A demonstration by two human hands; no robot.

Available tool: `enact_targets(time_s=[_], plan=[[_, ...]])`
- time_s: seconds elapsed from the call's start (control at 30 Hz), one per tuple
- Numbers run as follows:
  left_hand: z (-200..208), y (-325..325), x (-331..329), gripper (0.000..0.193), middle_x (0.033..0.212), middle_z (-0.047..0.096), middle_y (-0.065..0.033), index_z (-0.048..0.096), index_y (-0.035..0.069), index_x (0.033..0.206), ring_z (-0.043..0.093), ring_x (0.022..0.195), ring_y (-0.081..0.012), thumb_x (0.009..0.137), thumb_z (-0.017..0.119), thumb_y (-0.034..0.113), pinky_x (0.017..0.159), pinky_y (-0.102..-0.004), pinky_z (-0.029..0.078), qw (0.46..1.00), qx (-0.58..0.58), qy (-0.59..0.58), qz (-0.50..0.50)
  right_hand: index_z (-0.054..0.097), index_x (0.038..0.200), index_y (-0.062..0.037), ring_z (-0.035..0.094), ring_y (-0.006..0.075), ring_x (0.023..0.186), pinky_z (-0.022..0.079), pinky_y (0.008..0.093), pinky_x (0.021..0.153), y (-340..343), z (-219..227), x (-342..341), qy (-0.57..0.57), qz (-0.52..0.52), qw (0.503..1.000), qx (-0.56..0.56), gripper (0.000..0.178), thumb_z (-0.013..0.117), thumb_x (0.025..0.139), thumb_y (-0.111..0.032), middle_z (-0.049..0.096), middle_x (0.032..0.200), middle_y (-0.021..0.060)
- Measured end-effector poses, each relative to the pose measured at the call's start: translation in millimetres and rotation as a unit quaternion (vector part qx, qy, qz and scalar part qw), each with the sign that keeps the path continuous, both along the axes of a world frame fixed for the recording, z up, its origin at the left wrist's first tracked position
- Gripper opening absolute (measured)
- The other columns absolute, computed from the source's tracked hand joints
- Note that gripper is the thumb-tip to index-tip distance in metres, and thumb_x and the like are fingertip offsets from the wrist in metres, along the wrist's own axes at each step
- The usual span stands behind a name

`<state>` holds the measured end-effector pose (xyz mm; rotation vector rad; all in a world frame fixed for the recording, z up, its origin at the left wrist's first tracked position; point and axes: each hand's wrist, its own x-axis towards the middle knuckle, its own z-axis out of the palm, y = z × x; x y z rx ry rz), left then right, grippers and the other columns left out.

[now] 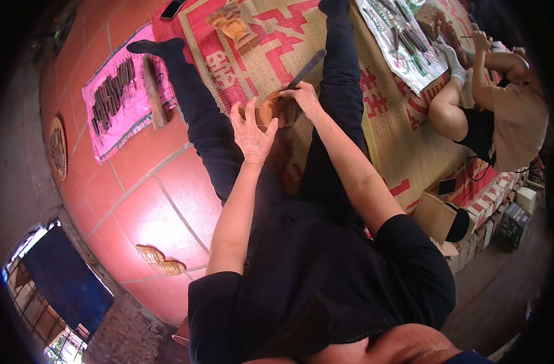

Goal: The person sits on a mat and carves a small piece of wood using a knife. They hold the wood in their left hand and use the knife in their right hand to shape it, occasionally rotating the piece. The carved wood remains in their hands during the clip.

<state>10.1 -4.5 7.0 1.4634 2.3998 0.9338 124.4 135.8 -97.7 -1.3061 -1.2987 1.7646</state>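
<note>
Between my legs sits a small carved piece of orange-brown wood (pixel 267 113). Fingers of my left hand (pixel 252 134) are spread around its near and left sides, with the thumb pressed on its near edge. My right hand (pixel 303 101) is closed around a long, dark, flat tool (pixel 308 69), whose far end points up and to the right. The tool's other end meets the far right side of the wood, partly hidden by my fingers. Farther ahead, a second carved wooden piece (pixel 231 28) on a block-like base rests on the patterned mat (pixel 277 53).
At left, a pink sheet (pixel 101 145) bears several dark chisels (pixel 113 94) and a wooden mallet (pixel 154 91). A carved wood piece (pixel 160 259) lies on the red tiles. To the right, a co-worker (pixel 501 115) sits beside a white sack (pixel 431 76) with tools. A cardboard box (pixel 434 217) stands nearby.
</note>
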Motion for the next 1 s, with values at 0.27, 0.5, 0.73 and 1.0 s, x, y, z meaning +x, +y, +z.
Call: enact_targets(time_s=[0.27,0.5,0.73,1.0], plan=[[0.6,-1.0,-1.1,0.07,0.132,0.038,-0.0171,0.051,0.013,0.13,0.044,0.121,-0.0377,0.068,0.079,0.027,0.099,-0.0466,0.043,1.0,-0.001,-0.002,0.004,0.069,0.084,-0.0009,0.06,0.01,0.061,0.046,0.023,0.058,3.4,2.2,3.7,0.088,-0.086,0.99,-0.071,0.01,0.074,0.075,0.0,0.067,0.074,0.0035],[-2.2,-4.9,-2.4,0.072,0.133,0.037,-0.0186,0.05,0.016,0.131,0.044,0.12,-0.0398,0.067,0.08,0.026,0.099,-0.0481,0.044,1.0,0.006,-0.006,0.007,0.071,0.094,-0.0015,0.062,0.0114,0.073,0.047,0.0248,0.069,0.6,1.3,3.4,0.119,-0.109,0.985,-0.067,0.019,0.076,0.076,-0.005,0.069,0.082,0.0026],[-1.1,-2.7,-2.3,0.07,0.132,0.038,-0.0175,0.05,0.014,0.131,0.044,0.122,-0.0378,0.068,0.079,0.029,0.1,-0.0468,0.043,1.0,0.001,-0.01,0.004,0.071,0.094,0.0022,0.063,0.0123,0.074,0.048,0.0253,0.07,0.3,9.2,3.8,0.081,-0.07,0.993,-0.051,0.023,0.078,0.072,-0.002,0.07,0.082,0.005],[-0.9,1.1,-0.8,0.069,0.131,0.038,-0.0167,0.051,0.014,0.13,0.045,0.12,-0.0375,0.069,0.078,0.029,0.1,-0.0466,0.043,1.0,-0.005,0.003,0.003,0.071,0.091,0.0007,0.063,0.0124,0.072,0.048,0.0259,0.068,-3.6,2.1,2.5,0.068,-0.05,0.996,-0.04,0.018,0.077,0.074,-0.004,0.069,0.079,0.0045]])
